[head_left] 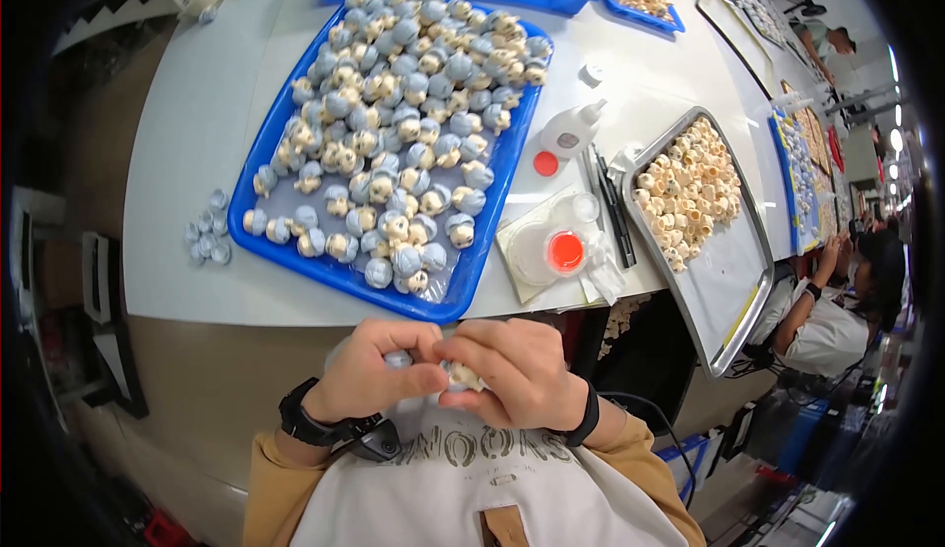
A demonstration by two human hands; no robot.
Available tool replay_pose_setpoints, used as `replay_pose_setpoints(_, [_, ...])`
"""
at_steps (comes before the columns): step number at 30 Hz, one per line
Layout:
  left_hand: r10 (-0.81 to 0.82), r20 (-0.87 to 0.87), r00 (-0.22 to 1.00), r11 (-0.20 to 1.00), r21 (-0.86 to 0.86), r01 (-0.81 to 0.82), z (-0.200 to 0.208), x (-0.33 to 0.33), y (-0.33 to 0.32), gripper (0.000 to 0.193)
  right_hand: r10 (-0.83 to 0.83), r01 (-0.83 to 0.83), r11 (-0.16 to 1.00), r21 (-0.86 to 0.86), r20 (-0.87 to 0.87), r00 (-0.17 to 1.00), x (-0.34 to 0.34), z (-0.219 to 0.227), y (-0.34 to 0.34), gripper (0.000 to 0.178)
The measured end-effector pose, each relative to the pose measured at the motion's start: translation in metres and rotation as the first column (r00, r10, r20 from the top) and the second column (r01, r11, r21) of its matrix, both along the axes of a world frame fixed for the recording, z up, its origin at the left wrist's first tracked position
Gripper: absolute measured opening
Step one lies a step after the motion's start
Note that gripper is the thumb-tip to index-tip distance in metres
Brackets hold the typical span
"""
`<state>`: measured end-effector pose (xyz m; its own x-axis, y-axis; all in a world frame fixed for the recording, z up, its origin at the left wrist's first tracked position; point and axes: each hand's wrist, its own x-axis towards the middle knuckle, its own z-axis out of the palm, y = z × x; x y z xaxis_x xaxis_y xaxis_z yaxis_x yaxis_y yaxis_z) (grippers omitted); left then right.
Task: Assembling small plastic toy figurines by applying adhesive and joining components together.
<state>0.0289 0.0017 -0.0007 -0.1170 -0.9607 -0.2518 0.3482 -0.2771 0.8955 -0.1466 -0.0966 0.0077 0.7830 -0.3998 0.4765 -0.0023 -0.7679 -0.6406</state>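
Observation:
Close together at the table's near edge, both my hands are closed around small parts. My right hand (pixel 524 375) pinches a small doll head (pixel 463 378), cream with some light blue showing; its far side is hidden by my fingers. In my left hand (pixel 379 375), a light blue piece (pixel 398 358) shows between the curled fingers, while the thumb and fingertips reach the doll head. Just beyond them stands a blue tray (pixel 504 202) heaped with many cream doll heads (pixel 394 225) wearing light blue hair. A loose pile of light blue pieces (pixel 209 230) lies left of it.
Right of the tray are a white squeeze bottle (pixel 574 128), a red disc (pixel 545 163), a clear cup with red contents (pixel 565 251) and black pens (pixel 615 207). A metal tray (pixel 724 291) holds cream hollow parts (pixel 692 183). Another person (pixel 827 321) sits far right.

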Motion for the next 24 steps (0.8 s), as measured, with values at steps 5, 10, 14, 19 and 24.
replay_pose_setpoints(5, [-0.190, 0.259, 0.947, 0.981, 0.093, 0.171, 0.021, 0.023, -0.015, 0.018, 0.065, -0.063, 0.996, 0.057, -0.020, 0.998, -0.001, 0.006, -0.001, 0.067])
replay_pose_setpoints(10, [0.228, 0.731, 0.643, 0.973, -0.156, -0.168, 0.044, 0.107, -0.026, 0.020, -0.195, 0.199, 0.980, 0.027, -0.102, 0.975, -0.084, 0.056, -0.034, 0.065])
replay_pose_setpoints(14, [0.275, 0.891, 0.361, 0.951, -0.198, -0.236, 0.011, 0.198, -0.088, 0.027, -0.739, 0.760, 0.648, -0.047, -0.281, 0.612, -0.169, 0.066, -0.113, 0.034])
replay_pose_setpoints(19, [0.405, 0.831, 0.382, 0.912, -0.338, -0.233, 0.044, 0.134, -0.084, 0.027, -0.705, 0.722, 0.666, -0.188, -0.474, 0.527, -0.257, 0.013, -0.198, 0.038])
replay_pose_setpoints(24, [0.291, -0.021, 0.957, 0.904, -0.322, -0.282, 0.053, 0.028, -0.020, 0.027, -0.716, 0.685, 0.683, -0.254, -0.417, 0.559, -0.256, -0.016, -0.230, 0.031])
